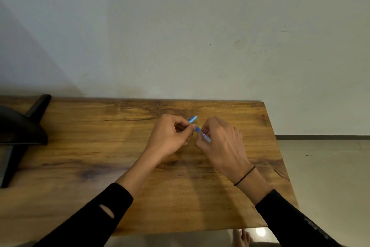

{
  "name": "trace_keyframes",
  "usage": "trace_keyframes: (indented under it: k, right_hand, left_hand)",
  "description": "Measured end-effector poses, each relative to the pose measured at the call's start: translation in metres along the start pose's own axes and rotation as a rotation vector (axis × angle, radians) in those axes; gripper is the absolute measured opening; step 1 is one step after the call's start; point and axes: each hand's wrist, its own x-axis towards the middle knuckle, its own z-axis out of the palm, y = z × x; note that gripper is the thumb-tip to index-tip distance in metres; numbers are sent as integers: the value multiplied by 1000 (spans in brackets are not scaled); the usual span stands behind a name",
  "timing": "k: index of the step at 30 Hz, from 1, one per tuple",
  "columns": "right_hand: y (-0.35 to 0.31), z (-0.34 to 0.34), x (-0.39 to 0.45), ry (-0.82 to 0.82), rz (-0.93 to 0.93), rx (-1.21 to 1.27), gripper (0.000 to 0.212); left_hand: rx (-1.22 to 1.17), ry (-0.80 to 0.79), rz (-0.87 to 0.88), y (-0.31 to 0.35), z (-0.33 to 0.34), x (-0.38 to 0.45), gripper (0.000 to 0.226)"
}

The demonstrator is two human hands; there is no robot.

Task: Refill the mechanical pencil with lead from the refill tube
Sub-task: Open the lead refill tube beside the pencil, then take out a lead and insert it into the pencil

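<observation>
My left hand (pixel 170 136) is closed around a blue mechanical pencil (pixel 192 119). Only one light-tipped end of the pencil shows, sticking out past the fingers toward the wall. My right hand (pixel 222 144) pinches a small clear lead refill tube (pixel 206 138) with a red label and a blue cap end (pixel 198 129). The cap end points at my left fingertips, which touch it or nearly do. Both hands hover close together over the middle of the wooden table (pixel 100 146). The rest of the pencil is hidden in my fist.
A black stand with angled legs (pixel 22 130) occupies the table's left side. The table's right edge (pixel 280 156) drops to a pale floor. A bare foot (pixel 242 236) shows below the near edge. A plain wall stands behind.
</observation>
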Motion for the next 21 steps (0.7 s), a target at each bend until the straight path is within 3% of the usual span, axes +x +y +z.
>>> trace_keyframes:
  k: [6, 10, 18, 21]
  right_hand:
    - [0, -2, -4, 73, -57, 62, 26]
    - [6, -2, -7, 68, -10, 45, 19]
    - [40, -23, 3, 152, 149, 122, 14]
    - [43, -26, 4, 183, 151, 139, 14]
  left_hand:
    - [168, 29, 94, 9, 1, -3, 13]
    - [113, 120, 94, 19, -6, 3, 13]
    - [539, -80, 150, 11, 20, -5, 14]
    - [566, -104, 151, 10, 27, -4, 12]
